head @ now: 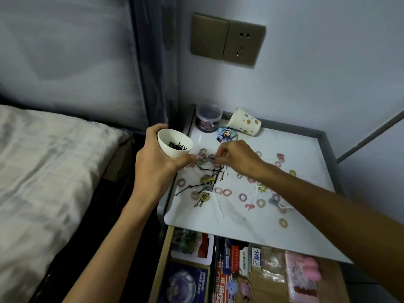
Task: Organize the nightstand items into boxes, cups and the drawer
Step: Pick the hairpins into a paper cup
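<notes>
Broadly, the bed (43,160) fills the left and plays no part in the work. Beside it is the nightstand worktop (251,232), white with a grey rim, strewn with small things. Below its front edge the drawer (162,259) stands pulled out, packed with cards and packets. We judge it is open so flat items can drop straight in.

The left hand (153,167) wraps round a white cup (172,149), held off the worktop at its left edge and tipped toward the clutter. We read this as keeping the mouth close to the pickup. Black pins (177,147) lie in its bottom. The right hand (236,158) reaches over the middle, fingertips drawn narrow, pinching one hairpin (211,158) out of the tangle.

At the back a dotted paper cup (246,122) lies on its side, mouth toward a lidded round jar (207,118) in the corner. A picture badge (225,134) lies just in front of them.

Hair ties (242,197) are scattered wide and unsorted. Loose pins (213,171) cluster just below the right hand, some lying across ties. We judge the pins partway gathered and the ties not yet begun.
</notes>
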Action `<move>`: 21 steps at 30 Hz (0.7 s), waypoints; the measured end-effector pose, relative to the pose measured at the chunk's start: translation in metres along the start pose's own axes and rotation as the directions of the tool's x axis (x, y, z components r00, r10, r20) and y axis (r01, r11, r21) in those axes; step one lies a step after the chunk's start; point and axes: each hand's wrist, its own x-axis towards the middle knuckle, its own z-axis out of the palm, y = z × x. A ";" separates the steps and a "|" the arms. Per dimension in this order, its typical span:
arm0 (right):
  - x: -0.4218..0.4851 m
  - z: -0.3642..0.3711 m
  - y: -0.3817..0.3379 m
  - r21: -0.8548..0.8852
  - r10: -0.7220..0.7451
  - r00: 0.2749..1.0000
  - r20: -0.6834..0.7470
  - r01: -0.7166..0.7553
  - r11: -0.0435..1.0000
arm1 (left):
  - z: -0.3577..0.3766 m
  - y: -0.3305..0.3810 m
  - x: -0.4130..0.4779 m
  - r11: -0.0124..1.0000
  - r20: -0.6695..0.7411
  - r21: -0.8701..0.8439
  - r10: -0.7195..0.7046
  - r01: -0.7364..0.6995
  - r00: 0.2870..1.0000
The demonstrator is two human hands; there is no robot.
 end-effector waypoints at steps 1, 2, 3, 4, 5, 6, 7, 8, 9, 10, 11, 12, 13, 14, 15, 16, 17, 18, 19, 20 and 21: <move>0.003 0.007 0.000 -0.017 0.034 0.999 -0.015 -0.035 0.999 | 0.000 -0.001 0.001 1.000 -0.014 -0.003 0.000 0.000 1.000; 0.005 0.012 0.000 -0.046 0.053 0.998 -0.034 -0.055 0.997 | 0.000 -0.001 0.002 1.000 -0.025 -0.005 0.000 0.000 1.000; 0.007 0.016 0.000 -0.079 0.065 0.997 -0.052 -0.069 0.995 | 0.000 -0.002 0.003 1.000 -0.031 -0.008 -0.001 0.001 1.000; 0.008 0.018 -0.001 -0.103 0.072 0.995 -0.071 -0.079 0.991 | 0.000 -0.002 0.003 1.000 -0.032 -0.010 -0.002 0.002 0.999; 0.009 0.020 -0.001 -0.124 0.080 0.993 -0.081 -0.090 0.988 | 0.001 -0.003 0.003 1.000 -0.032 -0.010 -0.003 0.003 0.999; 0.011 0.020 -0.001 -0.146 0.086 0.993 -0.084 -0.098 0.984 | 0.001 -0.003 0.003 1.000 -0.030 -0.010 -0.006 0.005 1.000; 0.012 0.021 -0.001 -0.170 0.094 0.992 -0.082 -0.107 0.980 | 0.002 -0.004 0.003 1.000 -0.030 -0.009 -0.007 0.006 1.000; 0.014 0.022 -0.001 -0.193 0.101 0.992 -0.074 -0.114 0.974 | 0.001 -0.004 0.004 1.000 -0.029 -0.009 -0.007 0.007 1.000; 0.015 0.022 -0.001 -0.218 0.109 0.992 -0.062 -0.120 0.969 | 0.001 -0.004 0.004 1.000 -0.028 -0.008 -0.008 0.007 1.000; 0.016 0.022 -0.001 -0.238 0.117 0.992 -0.046 -0.124 0.963 | 0.001 -0.004 0.004 1.000 -0.026 -0.006 -0.008 0.008 1.000; 0.017 0.022 0.000 -0.249 0.124 0.992 -0.031 -0.128 0.960 | 0.001 -0.004 0.003 1.000 -0.024 -0.003 -0.006 0.006 1.000; 0.017 0.021 0.001 -0.246 0.127 0.992 -0.018 -0.127 0.961 | 0.002 -0.004 0.003 1.000 -0.021 -0.002 -0.005 0.005 1.000; 0.017 0.020 0.001 -0.236 0.124 0.992 -0.012 -0.124 0.964 | 0.002 -0.004 0.003 1.000 -0.020 -0.003 -0.005 0.005 1.000; 0.016 0.019 0.002 -0.223 0.116 0.993 -0.021 -0.117 0.968 | 0.002 -0.003 0.003 1.000 -0.020 -0.004 -0.006 0.006 1.000; 0.016 0.018 0.004 -0.211 0.103 0.994 -0.038 -0.109 0.971 | 0.002 -0.003 0.003 1.000 -0.022 -0.004 -0.007 0.007 1.000; 0.017 0.016 0.006 -0.198 0.093 0.994 -0.057 -0.103 0.975 | 0.001 -0.003 0.003 1.000 -0.023 -0.005 -0.009 0.008 1.000; 0.018 0.015 0.009 -0.181 0.090 0.993 -0.074 -0.102 0.978 | 0.001 -0.003 0.003 1.000 -0.023 -0.006 -0.009 0.009 1.000; 0.019 0.013 0.010 -0.154 0.093 0.992 -0.086 -0.105 0.982 | 0.001 -0.003 0.003 1.000 -0.023 -0.009 -0.009 0.009 1.000; 0.021 0.010 0.011 -0.101 0.101 0.990 -0.098 -0.110 0.989 | 0.001 -0.003 0.003 1.000 -0.022 -0.010 -0.008 0.008 1.000; 0.022 0.008 0.012 -0.022 0.114 0.988 -0.104 -0.117 0.993 | 0.001 -0.003 0.002 1.000 -0.020 -0.013 -0.009 0.008 1.000; 0.023 0.005 0.012 0.070 0.131 0.986 -0.099 -0.125 0.990 | 0.002 -0.003 0.002 1.000 -0.018 -0.015 -0.008 0.008 1.000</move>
